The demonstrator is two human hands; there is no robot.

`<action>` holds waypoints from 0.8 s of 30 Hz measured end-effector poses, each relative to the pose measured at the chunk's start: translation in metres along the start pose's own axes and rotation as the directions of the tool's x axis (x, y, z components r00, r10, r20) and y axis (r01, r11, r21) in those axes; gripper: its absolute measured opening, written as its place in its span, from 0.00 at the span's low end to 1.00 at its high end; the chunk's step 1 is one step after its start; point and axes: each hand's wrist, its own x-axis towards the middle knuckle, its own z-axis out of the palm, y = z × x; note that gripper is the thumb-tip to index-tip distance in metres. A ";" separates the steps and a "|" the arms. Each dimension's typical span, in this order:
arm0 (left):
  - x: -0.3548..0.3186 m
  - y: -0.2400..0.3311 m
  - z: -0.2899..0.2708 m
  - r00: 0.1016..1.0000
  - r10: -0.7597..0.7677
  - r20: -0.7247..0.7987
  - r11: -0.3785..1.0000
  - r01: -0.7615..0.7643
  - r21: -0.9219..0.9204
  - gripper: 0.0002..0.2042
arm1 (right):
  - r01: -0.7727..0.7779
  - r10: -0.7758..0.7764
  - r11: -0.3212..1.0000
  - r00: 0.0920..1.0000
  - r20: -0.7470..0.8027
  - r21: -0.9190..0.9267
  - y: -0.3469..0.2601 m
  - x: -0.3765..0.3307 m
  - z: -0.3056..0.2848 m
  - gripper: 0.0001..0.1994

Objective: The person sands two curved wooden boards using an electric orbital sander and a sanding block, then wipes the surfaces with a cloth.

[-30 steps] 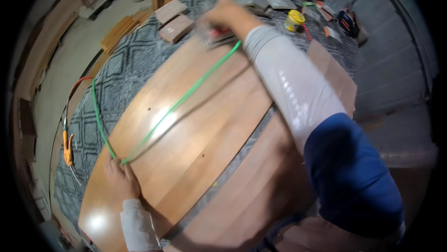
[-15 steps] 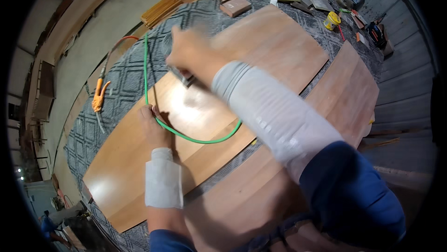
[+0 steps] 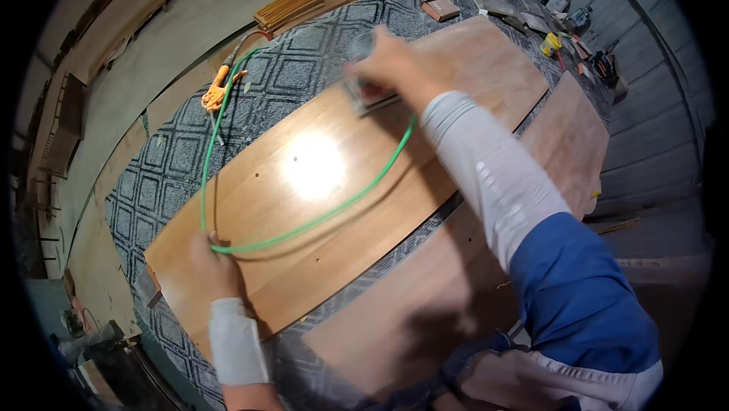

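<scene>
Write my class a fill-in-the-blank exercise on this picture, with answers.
The left hand holds a hose coloured ____.
The hand on the sander is the ____ one.
The small tub on the cloth is coloured ____.
The large wooden panels on the cloth number ____.
Answers: green; right; yellow; two.

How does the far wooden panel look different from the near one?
The far panel is mostly golden with a bright glare; the near panel is pinker and duller. The green hose loops over the far panel; shadow covers part of the near panel. Both lie on the patterned blanket.
</scene>
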 end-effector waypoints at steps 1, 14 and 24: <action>-0.007 -0.002 0.015 0.994 -0.113 0.001 0.992 0.113 -0.063 0.08 | 0.062 -0.062 0.998 0.998 0.021 -0.023 -0.027 -0.013 0.016 0.40; -0.002 0.011 0.013 0.946 -0.309 0.095 0.889 0.323 -0.325 0.09 | 0.097 -0.100 0.995 0.974 0.204 0.027 -0.123 -0.066 0.072 0.37; -0.003 0.101 0.057 0.980 0.175 0.100 0.982 -0.166 -0.094 0.06 | -0.086 0.086 0.996 0.996 -0.003 -0.017 0.004 0.019 0.001 0.43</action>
